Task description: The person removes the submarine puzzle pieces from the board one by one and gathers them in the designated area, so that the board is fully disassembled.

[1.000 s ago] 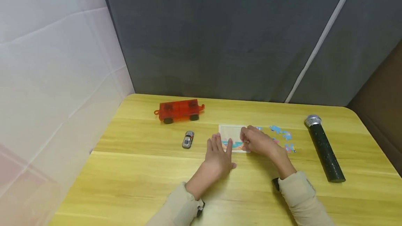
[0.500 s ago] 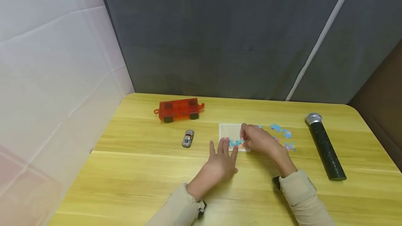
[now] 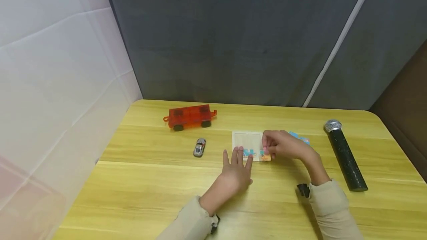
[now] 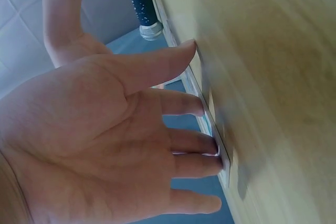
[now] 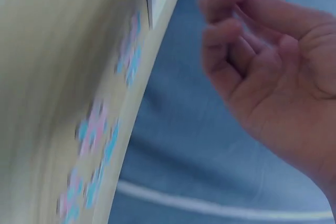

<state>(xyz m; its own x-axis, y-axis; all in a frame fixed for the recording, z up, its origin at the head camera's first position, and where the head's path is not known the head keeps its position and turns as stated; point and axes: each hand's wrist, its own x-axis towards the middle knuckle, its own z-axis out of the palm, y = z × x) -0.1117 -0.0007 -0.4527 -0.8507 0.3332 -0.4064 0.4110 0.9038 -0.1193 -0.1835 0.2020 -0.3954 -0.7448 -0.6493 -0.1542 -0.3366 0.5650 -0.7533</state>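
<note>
Head view: a puzzle board (image 3: 247, 140) lies flat near the middle of a yellow wooden table (image 3: 140, 192); its near edge carries a few fitted coloured pieces, the rest of the tray being bare. The left hand (image 3: 236, 171) rests palm down on the table at the board's near-left corner, fingers straight and slightly spread, fingertips (image 3: 241, 152) touching the board's near edge; the left wrist view confirms the extended fingers (image 4: 197, 163) meeting the thin board edge. The right hand (image 3: 283, 145) hovers over the board's right side, fingers curled, thumb and forefinger pinching a small puzzle piece (image 3: 265, 155) at the near-right corner; whether the piece touches the board cannot be told. Loose blue-and-pink pieces (image 3: 300, 138) lie just right of the board, partly hidden by the right hand. Well apart: an orange toy wagon (image 3: 189, 116) at the far left, a small silver toy car (image 3: 199, 147) left of the board, and a black microphone (image 3: 345, 156) at the right.
</note>
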